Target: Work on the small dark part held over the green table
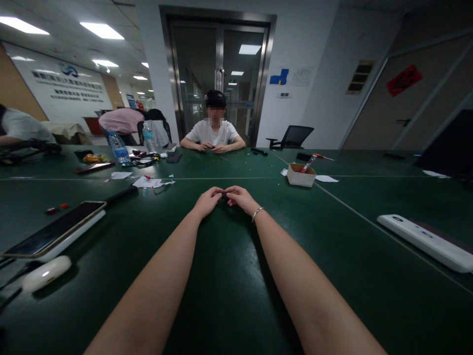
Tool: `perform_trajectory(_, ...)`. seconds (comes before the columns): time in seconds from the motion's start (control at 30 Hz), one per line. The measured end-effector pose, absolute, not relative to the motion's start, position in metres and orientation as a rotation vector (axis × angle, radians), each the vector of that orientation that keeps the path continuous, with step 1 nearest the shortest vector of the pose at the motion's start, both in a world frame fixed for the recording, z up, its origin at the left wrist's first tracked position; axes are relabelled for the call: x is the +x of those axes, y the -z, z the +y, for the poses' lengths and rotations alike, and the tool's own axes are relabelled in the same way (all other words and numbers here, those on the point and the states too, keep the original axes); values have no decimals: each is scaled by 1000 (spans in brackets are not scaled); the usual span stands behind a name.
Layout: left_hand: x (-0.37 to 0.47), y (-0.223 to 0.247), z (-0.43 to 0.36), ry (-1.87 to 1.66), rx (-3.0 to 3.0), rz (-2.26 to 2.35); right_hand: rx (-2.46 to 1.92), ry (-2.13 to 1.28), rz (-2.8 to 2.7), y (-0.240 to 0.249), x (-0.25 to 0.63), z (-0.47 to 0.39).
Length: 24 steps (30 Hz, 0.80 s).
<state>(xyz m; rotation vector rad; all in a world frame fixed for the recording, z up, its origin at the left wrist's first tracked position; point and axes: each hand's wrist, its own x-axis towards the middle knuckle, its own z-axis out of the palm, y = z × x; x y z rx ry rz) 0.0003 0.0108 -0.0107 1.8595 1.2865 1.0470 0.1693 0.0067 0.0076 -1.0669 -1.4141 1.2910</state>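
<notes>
Both my arms stretch forward over the dark green table (236,276). My left hand (209,201) and my right hand (240,198) meet just beyond the middle of the view, fingertips close together. Between them is a small black object (224,196), pinched from both sides. Most of it is covered by the fingers, so its kind does not show. A silver bracelet (257,213) circles my right wrist.
At left lie a phone (55,229), a white mouse (46,273) and paper scraps (148,182); bottles (118,149) stand farther back. A small box (301,175) and a white power strip (424,241) are at right. A person (212,133) sits opposite.
</notes>
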Motion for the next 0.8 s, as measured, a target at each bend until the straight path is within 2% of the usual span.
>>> perform_trajectory(0.8, 3, 6, 8, -1045, 1810, 1292, -1075, -1320, -1388, -12, 169, 3)
